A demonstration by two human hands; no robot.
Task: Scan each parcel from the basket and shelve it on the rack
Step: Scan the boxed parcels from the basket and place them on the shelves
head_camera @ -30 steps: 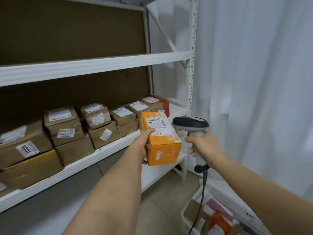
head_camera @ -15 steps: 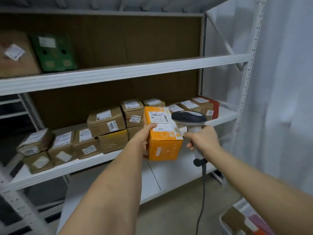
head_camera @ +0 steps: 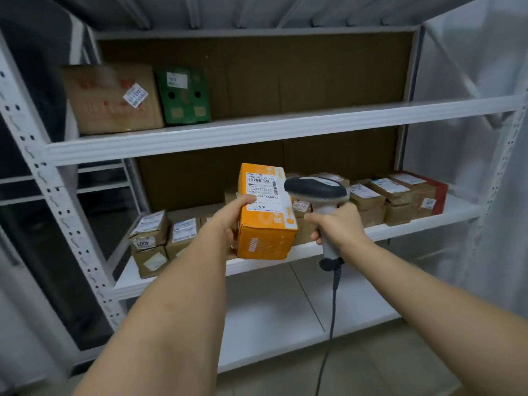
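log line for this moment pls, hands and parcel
left hand holds orange parcel label up | right hand grips scanner beside label | rack ahead | parcel not yet shelved

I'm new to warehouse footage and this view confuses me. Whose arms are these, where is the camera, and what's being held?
The camera sits on a person's head, looking forward and down, so the arms are their own. The left hand grips an orange parcel with a printed label. The right hand holds a corded barcode scanner beside that label. Behind stands a white rack: brown parcels line the middle shelf, and a cardboard box and a green box sit above.
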